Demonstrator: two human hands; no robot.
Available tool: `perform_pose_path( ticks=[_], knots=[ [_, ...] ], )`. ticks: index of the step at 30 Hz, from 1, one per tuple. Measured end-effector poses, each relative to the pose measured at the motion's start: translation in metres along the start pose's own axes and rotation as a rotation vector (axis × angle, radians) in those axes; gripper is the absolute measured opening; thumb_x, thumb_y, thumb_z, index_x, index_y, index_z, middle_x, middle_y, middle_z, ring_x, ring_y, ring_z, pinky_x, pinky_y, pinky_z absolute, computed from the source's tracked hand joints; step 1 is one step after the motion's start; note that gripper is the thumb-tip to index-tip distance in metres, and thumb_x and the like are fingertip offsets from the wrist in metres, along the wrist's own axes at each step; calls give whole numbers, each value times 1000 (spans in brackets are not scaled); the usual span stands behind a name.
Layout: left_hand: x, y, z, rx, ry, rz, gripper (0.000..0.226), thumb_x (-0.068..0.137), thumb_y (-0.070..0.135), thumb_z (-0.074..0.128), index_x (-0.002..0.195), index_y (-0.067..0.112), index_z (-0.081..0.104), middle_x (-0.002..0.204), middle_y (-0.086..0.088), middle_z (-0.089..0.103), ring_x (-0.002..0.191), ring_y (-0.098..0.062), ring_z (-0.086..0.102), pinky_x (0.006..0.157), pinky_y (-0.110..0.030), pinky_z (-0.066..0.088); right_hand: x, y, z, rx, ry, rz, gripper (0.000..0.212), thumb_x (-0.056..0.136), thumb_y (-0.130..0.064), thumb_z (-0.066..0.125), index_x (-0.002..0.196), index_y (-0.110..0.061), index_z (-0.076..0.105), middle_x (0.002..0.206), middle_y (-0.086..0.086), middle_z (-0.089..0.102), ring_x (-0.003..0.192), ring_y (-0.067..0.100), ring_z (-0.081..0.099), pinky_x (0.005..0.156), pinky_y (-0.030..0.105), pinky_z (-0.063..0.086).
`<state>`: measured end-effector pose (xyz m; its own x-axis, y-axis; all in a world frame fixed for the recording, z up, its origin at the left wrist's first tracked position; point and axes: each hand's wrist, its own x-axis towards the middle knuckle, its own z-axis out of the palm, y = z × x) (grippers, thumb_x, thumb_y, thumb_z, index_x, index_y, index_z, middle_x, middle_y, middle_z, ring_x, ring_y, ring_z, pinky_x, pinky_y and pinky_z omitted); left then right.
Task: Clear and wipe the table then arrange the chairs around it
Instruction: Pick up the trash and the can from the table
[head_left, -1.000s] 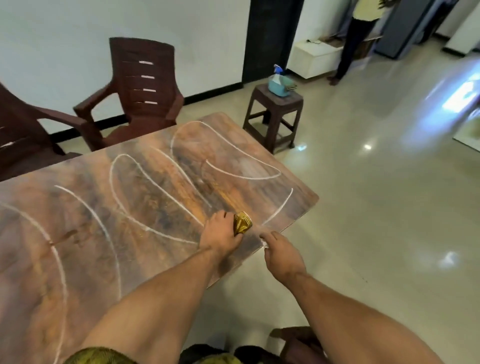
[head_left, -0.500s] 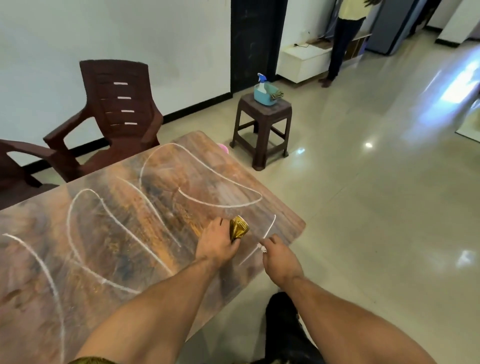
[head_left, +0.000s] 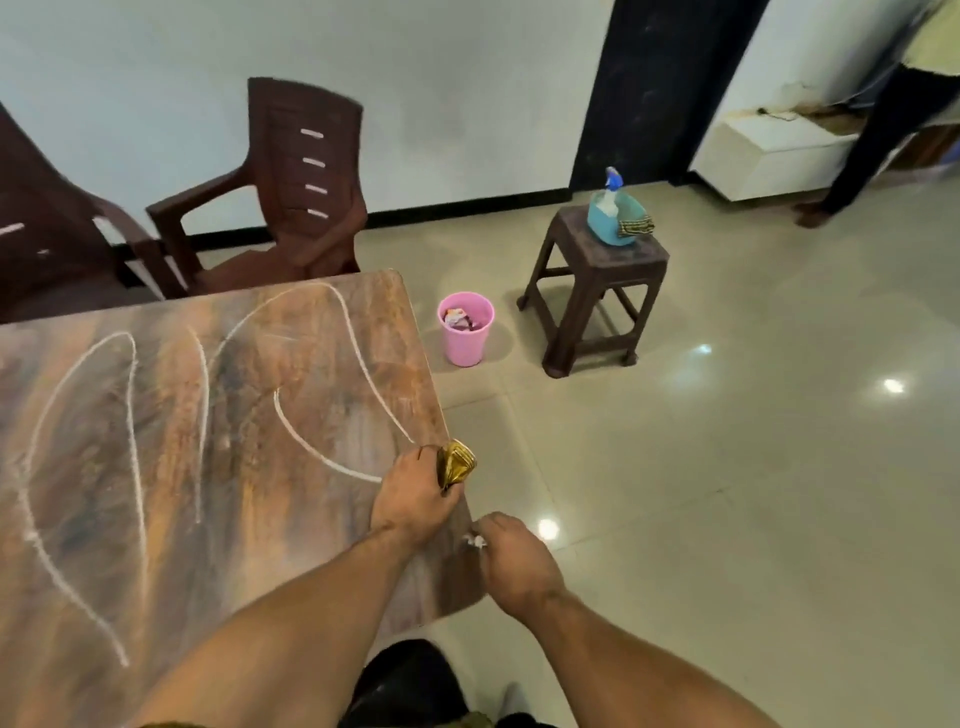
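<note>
1. At the near right edge of the brown, wood-grain laminate table (head_left: 208, 441), the left hand (head_left: 413, 499) rests with its fingers curled tight around a crumpled, shiny gold foil wrapper (head_left: 456, 464), which sticks out past the thumb right at the table's edge.
2. Just beside that edge, over the floor, the right hand (head_left: 514, 564) pinches a small, crumpled white scrap (head_left: 477, 541) between its fingertips.
3. The tabletop is flat and rectangular with rounded corners, streaked in orange, brown and grey, and crossed by long, looping white chalky lines (head_left: 132, 415).
4. Two dark brown moulded plastic armchairs stand at the far side: one with a slatted back (head_left: 301, 197) angled near the far corner, the other (head_left: 41, 244) partly cut off at the left.
5. A small, round pink plastic bin (head_left: 464, 348) stands on the glossy beige tiled floor (head_left: 727, 467) near the table's far right corner, with crumpled rubbish inside.
6. Next to the bin is a square, dark brown plastic stool (head_left: 597, 291) carrying a light blue tub (head_left: 608, 226); a blue-topped spray bottle (head_left: 612, 189) stands in the tub, and a patterned cloth (head_left: 635, 227) hangs over its rim.
</note>
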<state>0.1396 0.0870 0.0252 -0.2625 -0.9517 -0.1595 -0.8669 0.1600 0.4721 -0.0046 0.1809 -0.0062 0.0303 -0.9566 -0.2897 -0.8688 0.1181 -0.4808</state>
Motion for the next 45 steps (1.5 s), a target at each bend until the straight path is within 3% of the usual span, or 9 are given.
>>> perform_pose_path(
  ticks=[6,10,16,23,36,45],
  knots=[
    [38,40,15,-4,112,-123,43,90,42,64,122,15,55,117,-6,55,108,-25,55,90,-37,47,55,47,-53,-111,-93,-119,42,95,-6,49,133,-22,58,128,0,57,118,20,54,98,33,48],
    [95,56,33,43,157,-176,50,90,43,63,129,15,52,125,-6,51,116,-25,49,95,-38,45,120,81,-95,-203,-115,-194,48,93,-2,48,136,-21,57,130,1,57,119,21,53,98,33,47],
    [186,80,58,33,74,-280,50,89,41,61,131,16,52,121,-8,53,111,-27,53,94,-40,46,219,126,-182,-272,-129,-231,44,94,-7,44,133,-22,58,130,-1,57,123,22,51,101,35,45],
    [304,125,30,-43,-1,-333,49,89,27,62,133,12,47,125,-11,42,102,-35,61,87,-45,53,340,175,-278,-369,-110,-175,45,89,-6,45,130,-20,59,126,2,58,120,24,52,96,39,48],
    [540,109,5,-53,23,-454,50,92,28,61,136,13,44,134,-8,45,111,-29,58,93,-44,52,613,201,-322,-306,-277,-309,48,93,-7,50,137,-23,54,133,2,57,122,23,52,101,37,47],
    [696,83,16,-130,-8,-540,49,88,25,62,132,12,46,128,-7,45,106,-31,59,85,-45,54,776,205,-315,-282,-392,-346,51,92,-7,49,140,-24,52,138,2,56,126,22,50,106,37,45]
  ],
)
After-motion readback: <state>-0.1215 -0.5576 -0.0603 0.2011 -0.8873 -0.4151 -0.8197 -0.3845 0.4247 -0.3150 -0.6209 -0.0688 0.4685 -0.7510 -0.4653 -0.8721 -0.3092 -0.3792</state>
